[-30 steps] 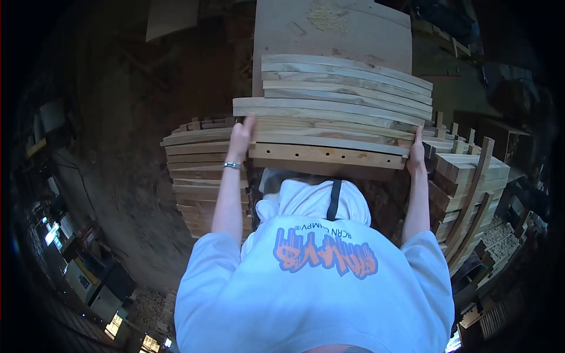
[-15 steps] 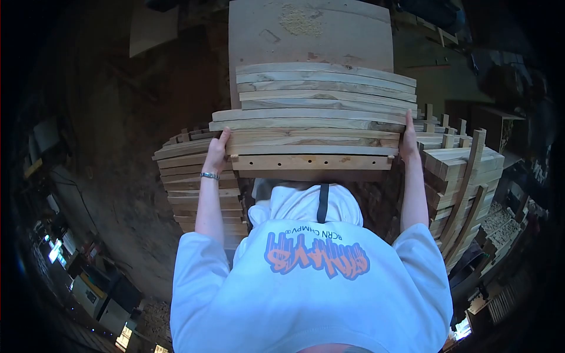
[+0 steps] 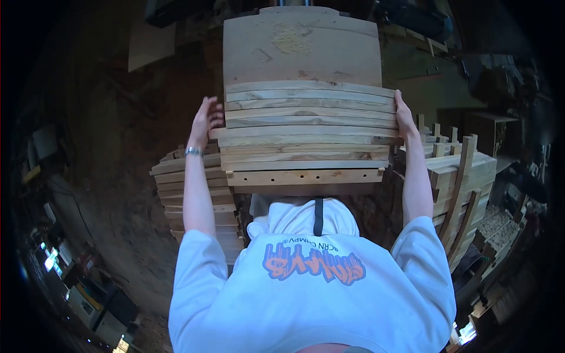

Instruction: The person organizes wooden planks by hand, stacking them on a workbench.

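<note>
Several pale wooden boards [image 3: 312, 121] lie side by side across a worktop [image 3: 250, 50]. At their left ends is my left hand [image 3: 206, 122], its fingers apart and a little blurred, with nothing gripped. My right hand [image 3: 404, 116] lies along the right ends of the far boards, fingers stretched out and touching or very near the wood. On my side of the boards runs a wooden strip with round holes [image 3: 341, 177]. Two of the boards jut out slightly left of the others.
A stack of boards [image 3: 194, 191] stands to my left. Another stack [image 3: 468, 167] with upright slats rises at my right. Sawdust [image 3: 291, 40] lies on the far part of the worktop. A dark machine part [image 3: 415, 16] is at the far right.
Both hands have moved away from me along the board ends. My left hand has let go of the nearer boards and opened. The far boards now line up more evenly.
</note>
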### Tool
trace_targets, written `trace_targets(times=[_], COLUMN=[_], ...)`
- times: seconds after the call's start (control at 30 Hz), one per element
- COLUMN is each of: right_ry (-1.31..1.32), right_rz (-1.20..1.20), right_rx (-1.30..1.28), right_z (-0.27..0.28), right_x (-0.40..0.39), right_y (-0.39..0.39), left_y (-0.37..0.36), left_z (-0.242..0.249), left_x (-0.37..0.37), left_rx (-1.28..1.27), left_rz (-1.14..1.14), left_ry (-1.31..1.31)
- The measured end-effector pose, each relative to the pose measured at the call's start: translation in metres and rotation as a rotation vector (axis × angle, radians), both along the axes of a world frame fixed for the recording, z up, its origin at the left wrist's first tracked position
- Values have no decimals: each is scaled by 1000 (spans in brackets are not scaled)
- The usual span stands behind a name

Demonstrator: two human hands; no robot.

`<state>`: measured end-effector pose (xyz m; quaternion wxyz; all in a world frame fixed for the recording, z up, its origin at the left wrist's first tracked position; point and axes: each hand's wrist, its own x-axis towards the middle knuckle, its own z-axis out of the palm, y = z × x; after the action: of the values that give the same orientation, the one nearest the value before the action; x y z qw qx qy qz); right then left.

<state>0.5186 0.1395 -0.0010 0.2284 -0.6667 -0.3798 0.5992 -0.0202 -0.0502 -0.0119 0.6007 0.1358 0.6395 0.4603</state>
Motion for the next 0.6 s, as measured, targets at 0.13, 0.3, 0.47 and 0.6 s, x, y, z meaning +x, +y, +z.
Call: trace_targets(times=[0.13,0.3,0.47,0.6], right_ry=[-69,147,31,64], right_rz=[141,-14,-183,-115], right_rx=[-52,-244,-232,-213], right_z=[5,34,17,17], right_x=[-9,-28,-43,-40], right_y=[1,10,13,10], left_y=[34,34,71,63], left_z=[18,21,-6,11], left_x=[11,10,20,23], left_rx=[-151,-100,-84,-193], left_rz=[-232,-243,-224,-177], left_ry=[195,331,670,502])
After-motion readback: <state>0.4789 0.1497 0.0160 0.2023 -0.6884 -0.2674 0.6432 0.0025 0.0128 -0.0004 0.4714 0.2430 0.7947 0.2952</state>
